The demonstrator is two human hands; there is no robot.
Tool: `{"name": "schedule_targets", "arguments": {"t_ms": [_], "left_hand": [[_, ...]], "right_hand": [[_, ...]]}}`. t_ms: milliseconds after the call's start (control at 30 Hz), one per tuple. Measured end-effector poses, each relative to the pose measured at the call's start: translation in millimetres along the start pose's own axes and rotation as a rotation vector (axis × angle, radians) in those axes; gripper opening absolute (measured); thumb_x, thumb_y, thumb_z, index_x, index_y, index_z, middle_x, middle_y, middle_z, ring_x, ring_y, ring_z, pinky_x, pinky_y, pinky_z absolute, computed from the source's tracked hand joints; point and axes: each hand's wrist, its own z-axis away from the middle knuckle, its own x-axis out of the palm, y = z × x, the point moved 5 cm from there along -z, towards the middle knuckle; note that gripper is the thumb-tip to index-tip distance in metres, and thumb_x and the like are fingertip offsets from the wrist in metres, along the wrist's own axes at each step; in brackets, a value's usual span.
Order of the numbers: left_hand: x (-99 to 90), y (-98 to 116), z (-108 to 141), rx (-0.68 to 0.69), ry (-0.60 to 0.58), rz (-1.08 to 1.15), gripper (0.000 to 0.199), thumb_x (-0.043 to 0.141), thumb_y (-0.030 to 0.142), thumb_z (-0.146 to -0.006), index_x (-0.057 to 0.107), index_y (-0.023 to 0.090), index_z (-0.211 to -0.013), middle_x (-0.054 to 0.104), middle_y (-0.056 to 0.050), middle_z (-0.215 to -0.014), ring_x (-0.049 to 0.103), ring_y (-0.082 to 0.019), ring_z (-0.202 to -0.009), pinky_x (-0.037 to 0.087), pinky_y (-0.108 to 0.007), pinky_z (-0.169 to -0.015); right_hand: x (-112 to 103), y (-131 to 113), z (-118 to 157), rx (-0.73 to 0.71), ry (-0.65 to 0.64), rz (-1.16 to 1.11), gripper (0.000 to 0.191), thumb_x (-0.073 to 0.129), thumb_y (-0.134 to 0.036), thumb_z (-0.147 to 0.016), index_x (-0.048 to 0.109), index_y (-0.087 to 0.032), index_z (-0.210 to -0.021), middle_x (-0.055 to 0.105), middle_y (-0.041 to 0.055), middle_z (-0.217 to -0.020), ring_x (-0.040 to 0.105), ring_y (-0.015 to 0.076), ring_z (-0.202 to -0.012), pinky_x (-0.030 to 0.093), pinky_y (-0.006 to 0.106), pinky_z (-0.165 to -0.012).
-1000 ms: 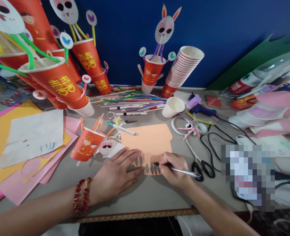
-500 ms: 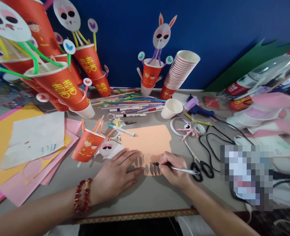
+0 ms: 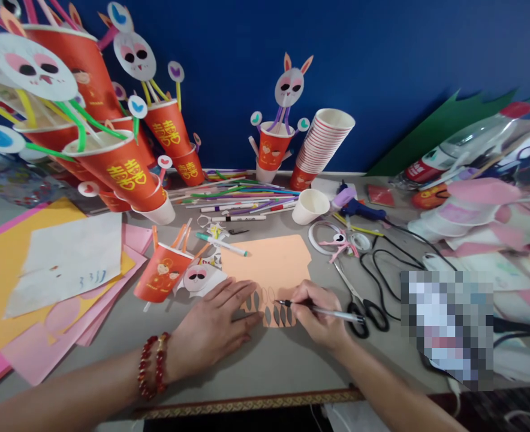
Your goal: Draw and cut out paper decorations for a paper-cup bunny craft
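Observation:
A sheet of orange paper (image 3: 274,258) lies on the table, with leaf-shaped outlines and cut-out holes along its near edge. My left hand (image 3: 217,324) rests flat on its lower left corner, fingers stretched out. In my right hand (image 3: 319,312) a pen (image 3: 332,312) is gripped, its tip at the paper beside the outlines. Left of the sheet is a white paper rabbit face (image 3: 196,278), next to a red paper cup (image 3: 161,273) holding orange straws. A green-capped marker (image 3: 222,244) lies across the sheet's upper left corner.
Scissors (image 3: 359,300) lie right of my right hand, near a glue gun (image 3: 361,207) and its black cable. Stacked cups (image 3: 323,141), a white cup (image 3: 310,207) and pipe cleaners (image 3: 242,195) stand or lie behind. Coloured paper (image 3: 130,240) and decorated red cups (image 3: 112,165) fill the left.
The view has tilted up slightly, so the things at the back sit lower in it. Both hands keep nearly the same place on the paper, and the pen stays in my right hand.

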Motion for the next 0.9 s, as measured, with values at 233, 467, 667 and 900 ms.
{"name": "schedule_targets", "arguments": {"t_ms": [233, 467, 667, 900], "left_hand": [[4.4, -1, 4, 0.000, 0.024, -0.008, 0.036, 0.060, 0.028, -0.089, 0.056, 0.028, -0.125, 0.037, -0.010, -0.150, 0.036, -0.027, -0.137, 0.030, -0.051, -0.113], [8.0, 0, 6, 0.003, 0.028, -0.041, 0.047, 0.060, 0.035, -0.089, 0.047, 0.026, -0.134, 0.036, -0.011, -0.151, 0.033, -0.028, -0.139, 0.027, -0.050, -0.115], [8.6, 1, 9, 0.004, 0.058, -0.079, 0.047, 0.061, 0.037, -0.088, 0.046, 0.025, -0.131, 0.036, -0.014, -0.150, 0.033, -0.030, -0.138, 0.027, -0.051, -0.115], [0.9, 9, 12, 0.006, 0.107, -0.073, 0.047, 0.063, 0.041, -0.086, 0.049, 0.025, -0.128, 0.038, -0.011, -0.150, 0.034, -0.030, -0.138, 0.027, -0.049, -0.115]], "right_hand": [[0, 10, 3, 0.071, 0.056, 0.008, 0.002, 0.053, -0.022, -0.087, 0.054, -0.021, -0.085, 0.055, -0.0024, -0.064, 0.053, 0.0130, -0.054, 0.042, 0.023, -0.051], [-1, 10, -3, 0.096, 0.043, 0.017, 0.013, 0.054, -0.032, -0.090, 0.060, -0.021, -0.093, 0.063, 0.0018, -0.076, 0.057, 0.0151, -0.063, 0.045, 0.025, -0.059], [-2, -2, -18, 0.247, -0.113, -0.152, 0.023, 0.047, -0.037, -0.093, 0.061, -0.020, -0.103, 0.068, 0.0048, -0.087, 0.061, 0.0160, -0.070, 0.048, 0.025, -0.059], [11, -3, -83, 0.186, 0.017, -0.206, 0.013, 0.057, -0.032, -0.082, 0.061, -0.020, -0.084, 0.065, 0.0002, -0.070, 0.054, 0.0123, -0.055, 0.040, 0.021, -0.048]]}}
